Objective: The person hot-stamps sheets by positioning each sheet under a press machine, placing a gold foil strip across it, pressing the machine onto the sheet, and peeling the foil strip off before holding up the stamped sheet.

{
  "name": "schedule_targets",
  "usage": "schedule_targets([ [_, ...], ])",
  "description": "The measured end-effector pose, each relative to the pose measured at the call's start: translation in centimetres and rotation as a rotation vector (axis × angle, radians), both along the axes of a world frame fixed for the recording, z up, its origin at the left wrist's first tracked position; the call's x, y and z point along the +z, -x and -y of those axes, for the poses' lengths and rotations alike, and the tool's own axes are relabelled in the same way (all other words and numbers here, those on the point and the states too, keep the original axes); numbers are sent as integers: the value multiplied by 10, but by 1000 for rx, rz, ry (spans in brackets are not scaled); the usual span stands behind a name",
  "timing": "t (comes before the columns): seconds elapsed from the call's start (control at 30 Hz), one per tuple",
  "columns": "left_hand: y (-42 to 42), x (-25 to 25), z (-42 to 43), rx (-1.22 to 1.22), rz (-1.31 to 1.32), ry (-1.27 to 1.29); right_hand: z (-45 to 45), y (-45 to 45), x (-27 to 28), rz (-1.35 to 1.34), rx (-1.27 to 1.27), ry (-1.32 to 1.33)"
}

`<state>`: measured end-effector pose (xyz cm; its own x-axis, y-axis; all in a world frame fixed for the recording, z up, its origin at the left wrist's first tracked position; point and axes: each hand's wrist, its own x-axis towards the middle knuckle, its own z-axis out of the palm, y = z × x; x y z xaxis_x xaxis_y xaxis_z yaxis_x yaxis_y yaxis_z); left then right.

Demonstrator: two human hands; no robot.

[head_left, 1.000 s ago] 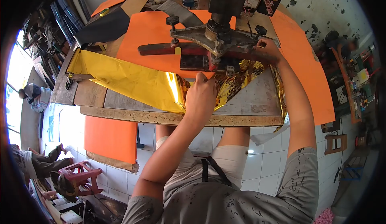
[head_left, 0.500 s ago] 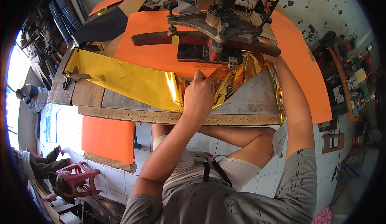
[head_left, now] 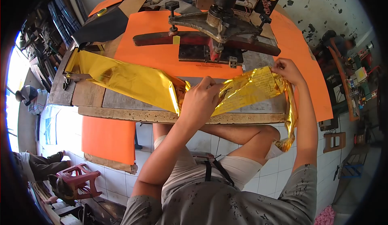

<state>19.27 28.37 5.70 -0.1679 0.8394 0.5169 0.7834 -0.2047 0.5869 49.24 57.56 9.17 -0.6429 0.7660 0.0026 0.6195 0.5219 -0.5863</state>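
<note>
A long strip of shiny gold foil (head_left: 129, 77) runs across the worktable from the far left to the right. My left hand (head_left: 200, 101) is closed on it near the middle of the front edge, bunching it; the fingertips are partly hidden. My right hand (head_left: 287, 72) pinches the strip's upper right corner. Between my hands the foil is stretched fairly flat and shows faint printed lettering. Its crumpled tail hangs down over the table's front edge by my knee. Just behind my hands, an orange sheet (head_left: 151, 31) lies under the press head (head_left: 214, 43).
More orange sheet (head_left: 293, 43) lies at the right, and a black sheet (head_left: 101, 27) at the left. The wooden table edge (head_left: 161, 115) runs above my legs. An orange panel (head_left: 108, 140) stands below it. A red stool (head_left: 81, 178) and a seated person's legs are at lower left.
My right hand has come out from beside the press bar towards me, drawing the foil with it. The crumpled right part is now spread flatter. My left hand has shifted slightly.
</note>
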Motion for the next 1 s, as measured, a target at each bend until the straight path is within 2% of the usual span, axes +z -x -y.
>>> schedule_targets([
  [0.1, -1, 6, 20, -62, -25, -24, 46, -19, 21, 9, -48, 31],
  [0.3, 9, 31, 63, -210, -63, -61, 130, -55, 37, -193, 37, -119],
  [0.47, 15, 51, 99, -269, -108, -93, 193, -85, 46, -246, -23, -23],
  [0.63, 19, 68, 141, -308, -25, -51, 245, -102, 41, -261, -95, 0],
  [0.7, 18, 78, 159, -288, -48, -14, 260, -105, 43, -262, -64, 52],
  [0.83, 29, 77, 188, -416, 28, 7, 287, -106, 33, -334, -41, 160],
  [1.0, 46, 67, 217, -458, 123, 258, 312, -101, 30, -239, 11, 387],
])
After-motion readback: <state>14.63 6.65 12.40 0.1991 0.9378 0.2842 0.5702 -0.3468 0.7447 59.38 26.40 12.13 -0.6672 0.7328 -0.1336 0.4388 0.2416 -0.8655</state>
